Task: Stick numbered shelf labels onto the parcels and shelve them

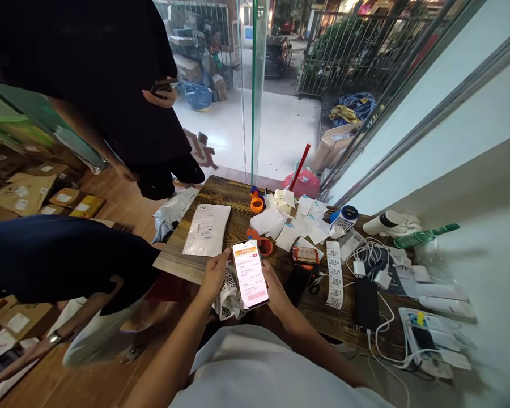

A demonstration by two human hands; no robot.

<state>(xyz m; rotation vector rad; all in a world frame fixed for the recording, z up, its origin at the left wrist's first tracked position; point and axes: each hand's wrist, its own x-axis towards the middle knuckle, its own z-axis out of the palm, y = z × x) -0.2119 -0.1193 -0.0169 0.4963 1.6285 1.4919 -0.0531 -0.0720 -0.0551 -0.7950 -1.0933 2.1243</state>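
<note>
A smartphone [250,275] with a lit white, orange and pink screen is held upright over the table's near edge. My right hand [274,286] wraps its right side. My left hand [216,272] is closed at its upper left edge. Below the left fingers, partly behind the phone, hangs a crumpled strip of printed number labels [228,297]; whether those fingers also pinch it is hidden. Just beyond lies a white parcel bag [207,229] with a printed label. An orange tape roll [267,247] sits behind the phone's top right corner.
On the wooden table [233,195] lie loose paper slips [308,221], a number label strip [334,275], a black power bank-like block [366,303], tangled white cables and a green bottle [427,235]. Two people stand at left; one person's hand [161,95] holds a phone. Parcels [23,192] cover the floor.
</note>
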